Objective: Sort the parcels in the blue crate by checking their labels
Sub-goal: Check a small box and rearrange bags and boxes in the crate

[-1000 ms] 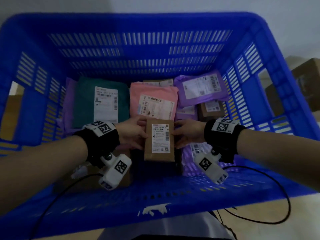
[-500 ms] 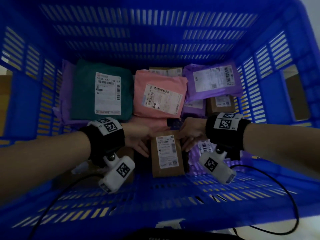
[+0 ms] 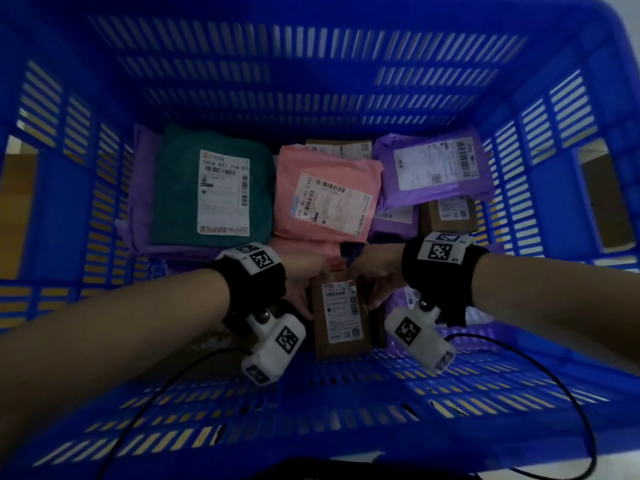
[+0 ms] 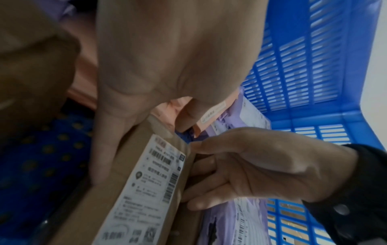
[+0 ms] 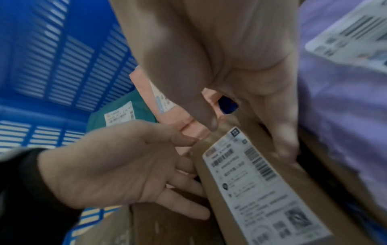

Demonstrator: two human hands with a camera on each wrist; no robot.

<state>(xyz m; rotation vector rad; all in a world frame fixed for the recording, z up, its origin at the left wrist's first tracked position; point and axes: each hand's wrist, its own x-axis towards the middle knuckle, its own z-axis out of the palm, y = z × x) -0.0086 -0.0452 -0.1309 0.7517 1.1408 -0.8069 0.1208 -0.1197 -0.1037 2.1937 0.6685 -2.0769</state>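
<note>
Two hands: the left hand (image 3: 300, 285) and right hand (image 3: 375, 278) both hold one brown box (image 3: 341, 318) near the crate's near wall.
Crate: blue crate (image 3: 311, 81), slotted walls, parcels covering most of its floor.
Around, far left: green bag (image 3: 180, 188) lying on a purple bag (image 3: 140, 202), label up.
Around, far middle: pink bag (image 3: 327, 199), label up, just beyond the hands; a brown parcel (image 3: 337, 147) shows past its far edge.
Around, far right: purple mailer (image 3: 433, 171) resting on a second brown box (image 3: 448, 216).
In the way: the pink bag's near edge touches or nearly touches the fingertips; another purple bag (image 4: 236, 220) lies right of the held box, under the right wrist.
Box look: plain brown cardboard, long and narrow, with a white label (image 3: 341, 313) of barcodes and small print covering most of the top face.
Box heading: long axis runs near to far, label up, far end between the hands, near end by the near wall.
Left grip: thumb (image 5: 180, 136) at the far left corner, fingers (image 5: 184, 199) curled along the left side.
Right grip: thumb (image 4: 201, 146) on the top right edge, fingers (image 4: 201, 190) curled on the right side.
Outside: cardboard cartons (image 3: 602, 199) seen through the right wall.
</note>
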